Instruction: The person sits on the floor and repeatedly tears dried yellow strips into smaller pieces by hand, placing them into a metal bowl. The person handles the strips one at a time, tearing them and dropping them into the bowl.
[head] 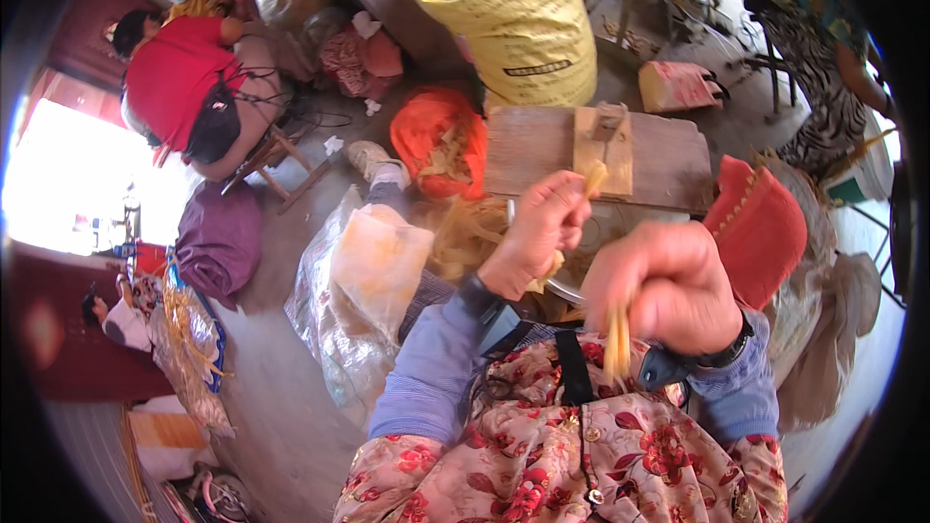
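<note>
My left hand (545, 232) is closed around a yellowish, flexible strip (596, 176) whose end sticks up past the thumb; more of the same material shows below the palm. To its right, blurred by motion, my right hand (665, 290) grips several thin yellowish strips (617, 345) that hang down before my apron. Behind the hands lies a wooden board (530, 149) with a small wooden block fixture (607, 131) on it. Under my hands a metal basin (567, 290) is partly hidden. A pile of pale yellow strips (465, 232) lies left of my left hand.
An orange plastic bag (436, 138) with scraps stands beyond the pile, near a large yellow woven sack (530, 29). Plastic sheeting (341, 283) covers my leg at left. A red cloth item (759, 232) is at right. Other people (182, 80) sit at upper left and stay apart.
</note>
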`<state>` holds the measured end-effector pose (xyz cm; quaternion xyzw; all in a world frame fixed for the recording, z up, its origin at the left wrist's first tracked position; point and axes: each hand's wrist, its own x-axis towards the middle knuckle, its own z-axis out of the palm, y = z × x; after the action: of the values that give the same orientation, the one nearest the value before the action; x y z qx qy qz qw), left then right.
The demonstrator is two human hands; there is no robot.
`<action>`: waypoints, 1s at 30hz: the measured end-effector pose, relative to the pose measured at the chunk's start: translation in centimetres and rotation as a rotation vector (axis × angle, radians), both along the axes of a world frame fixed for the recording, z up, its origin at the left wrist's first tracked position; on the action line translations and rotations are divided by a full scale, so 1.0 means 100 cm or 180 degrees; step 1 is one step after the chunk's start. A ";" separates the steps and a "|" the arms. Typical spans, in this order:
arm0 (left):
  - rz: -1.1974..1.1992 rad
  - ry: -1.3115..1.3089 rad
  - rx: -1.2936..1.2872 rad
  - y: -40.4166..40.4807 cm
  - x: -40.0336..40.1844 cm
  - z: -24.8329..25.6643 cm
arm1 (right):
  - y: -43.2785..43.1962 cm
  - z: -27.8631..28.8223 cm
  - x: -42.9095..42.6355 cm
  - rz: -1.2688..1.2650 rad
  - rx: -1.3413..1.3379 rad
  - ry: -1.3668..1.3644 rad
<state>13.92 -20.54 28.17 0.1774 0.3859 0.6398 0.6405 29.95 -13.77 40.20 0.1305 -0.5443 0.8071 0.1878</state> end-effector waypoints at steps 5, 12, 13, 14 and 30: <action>-0.0037 0.0249 0.0107 -0.003 0.010 0.038 | -0.036 0.056 -0.015 0.1216 -0.0528 0.1525; 0.0403 0.0666 0.0253 -0.029 0.003 0.062 | -0.040 0.055 -0.005 -0.0400 0.0696 0.2247; 0.0313 0.0900 0.0329 -0.028 -0.004 0.053 | -0.048 0.056 -0.001 -0.1041 0.0823 0.2304; 0.0401 0.0884 0.0355 -0.023 -0.007 0.052 | -0.055 0.055 0.001 -0.1710 0.0976 0.2310; 0.0478 0.2232 -0.0092 -0.043 -0.042 0.015 | -0.011 0.011 0.035 -0.1529 0.2574 0.1063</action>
<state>9.67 -24.87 29.63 0.3482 0.6032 0.5798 0.4227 33.47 -14.85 41.26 0.1913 -0.7909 0.4334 0.3873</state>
